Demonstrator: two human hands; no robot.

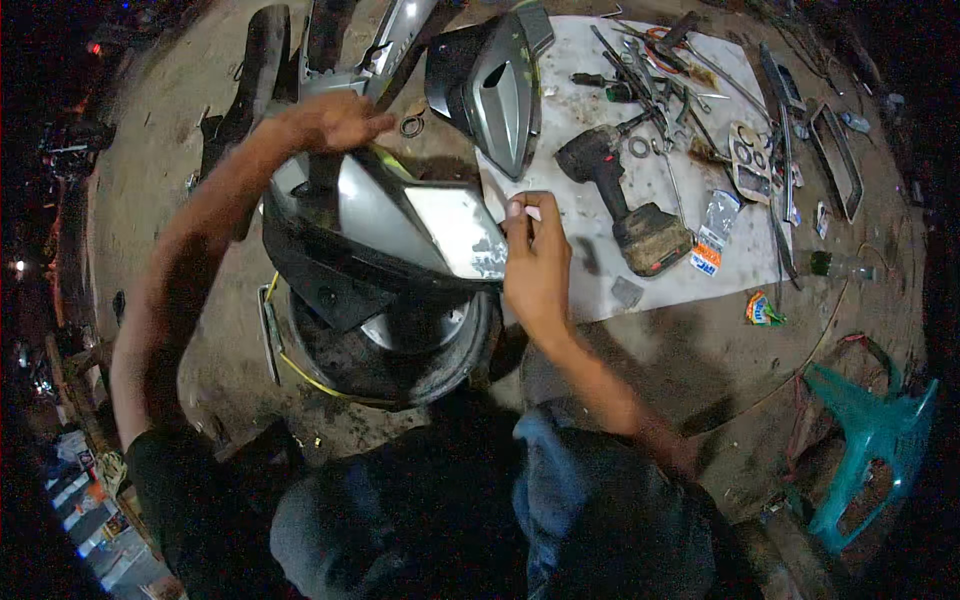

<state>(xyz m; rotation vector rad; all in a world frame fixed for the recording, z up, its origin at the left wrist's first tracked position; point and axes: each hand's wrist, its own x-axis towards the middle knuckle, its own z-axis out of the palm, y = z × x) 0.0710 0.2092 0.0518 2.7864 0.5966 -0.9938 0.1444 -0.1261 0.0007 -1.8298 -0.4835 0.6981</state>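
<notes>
A silver and black motorcycle fairing panel (375, 210) lies in front of me, over a round black tub-like thing (480, 345). Toward its right end is a bright white patch (450, 225) with grey speckled marks by the corner. My left hand (340, 122) grips the panel's far edge, fingers partly hidden. At the right end, my right hand (540, 265) is closed in a pinch beside the white patch. A small pale bit (533, 212) shows at its fingertips, too little to name.
On a white sheet (600, 290) to the right lie a cordless impact wrench (620, 195), several hand tools (650, 85) and a small packet (718, 215). Another silver fairing (500, 95) sits beyond. A teal plastic panel (865, 435) rests at the right.
</notes>
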